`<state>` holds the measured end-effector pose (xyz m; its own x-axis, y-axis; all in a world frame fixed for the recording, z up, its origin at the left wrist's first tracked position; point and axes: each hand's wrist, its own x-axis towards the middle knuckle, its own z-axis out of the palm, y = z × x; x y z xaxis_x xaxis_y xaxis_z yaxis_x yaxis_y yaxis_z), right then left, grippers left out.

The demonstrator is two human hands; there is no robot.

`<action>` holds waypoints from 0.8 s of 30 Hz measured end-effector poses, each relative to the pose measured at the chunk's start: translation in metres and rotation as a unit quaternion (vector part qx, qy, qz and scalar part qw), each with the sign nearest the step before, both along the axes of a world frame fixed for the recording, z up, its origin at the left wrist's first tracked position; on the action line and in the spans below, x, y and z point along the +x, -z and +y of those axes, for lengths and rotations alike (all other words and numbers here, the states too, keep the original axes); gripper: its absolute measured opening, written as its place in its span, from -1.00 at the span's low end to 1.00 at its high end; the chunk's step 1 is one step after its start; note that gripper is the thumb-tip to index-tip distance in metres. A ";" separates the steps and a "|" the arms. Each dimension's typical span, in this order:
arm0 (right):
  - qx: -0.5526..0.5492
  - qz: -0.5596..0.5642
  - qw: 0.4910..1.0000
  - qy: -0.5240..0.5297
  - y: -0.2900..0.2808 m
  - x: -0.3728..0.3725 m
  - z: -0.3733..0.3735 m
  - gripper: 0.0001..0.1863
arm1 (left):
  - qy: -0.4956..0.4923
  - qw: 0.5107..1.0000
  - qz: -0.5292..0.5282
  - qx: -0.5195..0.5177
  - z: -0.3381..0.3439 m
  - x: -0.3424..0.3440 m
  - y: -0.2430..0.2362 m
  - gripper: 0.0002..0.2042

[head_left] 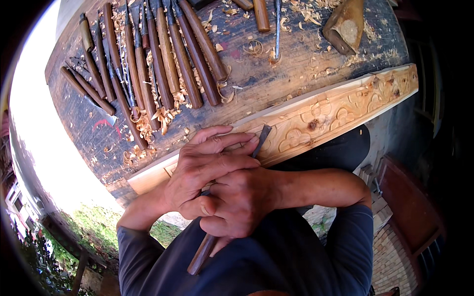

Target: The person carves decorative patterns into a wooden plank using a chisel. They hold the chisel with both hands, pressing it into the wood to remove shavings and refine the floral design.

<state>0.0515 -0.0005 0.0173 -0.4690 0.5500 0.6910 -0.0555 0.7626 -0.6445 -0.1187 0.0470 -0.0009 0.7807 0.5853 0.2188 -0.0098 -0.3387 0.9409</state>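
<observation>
Chisel (264, 135): in both hands, slanting from the lap up to the board; dark blade end over the carved face, handle butt toward the shirt. Edge contact with wood: can't tell.
Right hand (243, 197): clamped around the chisel handle, fist closed.
Left hand (205, 165): closed over the chisel's shank, fingertips by the blade; underside hidden.
Board (311, 129): pale, long, lying aslant along the near table edge; scroll and petal carving on the right stretch, dark knots in it.
In the way: hands and wrist cover part of the board and the chisel's middle.
Table (301, 76): dark, worn, scuffed, curls scattered on it.
Tools (170, 56): wood-handled, many, packed side by side beyond the board's left half; some overlap.
Shavings (165, 117): heaped between and below those handles, loose bits elsewhere.
Rod (277, 32): thin, metal, lying alone right of the row, beside a short handle (261, 16).
Block (345, 27): wooden, tapered, far right of the tabletop, clear of the board.
Knee (340, 150): dark cloth, under the board's right half.
Ground: grass (94, 222) lower left, bricks (395, 254) lower right.
</observation>
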 end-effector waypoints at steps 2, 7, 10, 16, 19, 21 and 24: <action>0.006 0.011 1.000 0.004 0.002 -0.001 0.002 -0.39 | 0.007 1.000 0.010 0.009 0.001 0.000 0.001 0.04; 0.001 -0.024 1.000 -0.014 -0.001 0.005 0.001 -0.36 | 0.033 0.999 0.032 0.011 0.004 -0.001 -0.002 0.06; 0.010 -0.019 1.000 -0.008 0.002 0.006 0.003 -0.37 | 0.034 0.999 0.024 -0.001 0.005 0.001 -0.004 0.02; 0.013 -0.019 1.000 -0.001 0.003 0.008 0.006 -0.40 | 0.032 0.999 0.022 -0.025 0.003 0.004 -0.007 -0.12; 0.018 -0.028 0.999 0.007 0.007 0.014 0.006 -0.42 | 0.015 0.999 0.026 -0.031 0.000 0.009 -0.010 -0.14; 0.033 -0.044 0.998 0.007 0.005 0.016 0.005 -0.43 | 0.012 0.999 0.032 -0.014 0.002 0.009 -0.010 -0.14; 0.085 -0.107 0.990 0.016 -0.004 0.019 0.008 -0.45 | 0.000 1.000 0.021 0.008 0.003 0.002 -0.009 -0.11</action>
<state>0.0709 0.0075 0.0216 -0.5988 0.4524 0.6609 0.0956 0.8597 -0.5018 -0.1164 0.0504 0.0077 0.7897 0.5818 0.1944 0.0301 -0.3534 0.9350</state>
